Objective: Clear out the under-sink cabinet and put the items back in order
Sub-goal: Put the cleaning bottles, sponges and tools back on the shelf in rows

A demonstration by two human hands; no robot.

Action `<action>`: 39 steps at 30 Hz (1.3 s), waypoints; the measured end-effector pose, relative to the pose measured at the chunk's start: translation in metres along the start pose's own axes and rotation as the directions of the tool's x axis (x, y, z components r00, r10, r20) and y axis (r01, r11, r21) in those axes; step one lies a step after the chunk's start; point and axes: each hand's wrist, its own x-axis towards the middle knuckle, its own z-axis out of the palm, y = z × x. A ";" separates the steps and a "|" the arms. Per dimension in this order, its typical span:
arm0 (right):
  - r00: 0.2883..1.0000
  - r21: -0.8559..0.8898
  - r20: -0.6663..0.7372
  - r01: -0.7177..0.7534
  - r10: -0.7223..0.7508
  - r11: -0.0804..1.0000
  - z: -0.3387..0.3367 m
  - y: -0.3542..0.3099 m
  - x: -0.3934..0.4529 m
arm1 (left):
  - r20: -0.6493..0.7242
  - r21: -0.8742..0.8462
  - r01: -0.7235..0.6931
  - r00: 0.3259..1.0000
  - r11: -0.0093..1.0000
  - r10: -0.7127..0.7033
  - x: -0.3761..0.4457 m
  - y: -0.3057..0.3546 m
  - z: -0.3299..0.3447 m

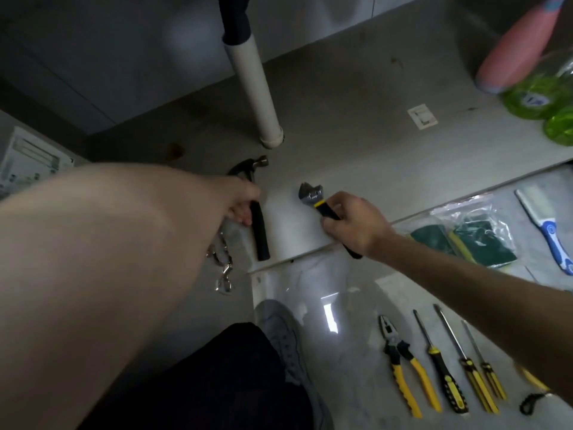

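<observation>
I look down into the under-sink cabinet [356, 125], whose grey floor is dim. My right hand [353, 225] grips the black-and-yellow handle of an adjustable wrench [311, 193], its steel jaw low over the cabinet floor near the front edge. My left hand [243, 200] reaches in beside it and its fingers curl on the black handle of a claw hammer [259, 225] that lies on the cabinet floor. My left forearm hides much of the cabinet's left side.
A white drain pipe [257, 88] stands behind the hammer. Green bottles [545, 97] and a pink one [514, 51] sit at the right. On the marble floor lie pliers [400, 361], three screwdrivers [443, 367], bagged sponges [474, 237], a brush [548, 231]. A metal clip chain [223, 268] lies by my left wrist.
</observation>
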 end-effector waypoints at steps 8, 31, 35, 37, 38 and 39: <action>1.000 -0.005 0.021 -0.005 0.005 1.000 0.034 -0.016 0.030 | 0.049 0.110 0.052 0.997 0.993 -0.058 0.011 0.005 -0.001; 0.977 -0.205 0.008 0.210 -0.213 0.956 0.062 -0.029 0.011 | 0.016 -0.107 0.024 1.000 0.994 -0.022 0.029 -0.021 -0.018; 0.980 -0.207 0.008 0.197 -0.200 0.958 0.064 -0.024 0.005 | 0.048 -0.116 0.006 0.999 0.993 0.000 0.029 -0.016 -0.016; 0.979 -0.207 0.005 0.199 -0.203 0.958 0.067 -0.029 0.008 | 0.037 -0.129 0.012 0.999 0.992 -0.007 0.031 -0.026 -0.015; 0.979 -0.211 0.006 0.201 -0.205 0.957 0.069 -0.032 0.011 | 0.033 -0.145 -0.001 0.999 0.989 0.006 0.032 -0.028 -0.014; 0.979 -0.215 0.011 0.202 -0.204 0.956 0.071 -0.035 0.014 | 0.045 -0.160 -0.022 0.999 0.987 0.029 0.034 -0.030 -0.013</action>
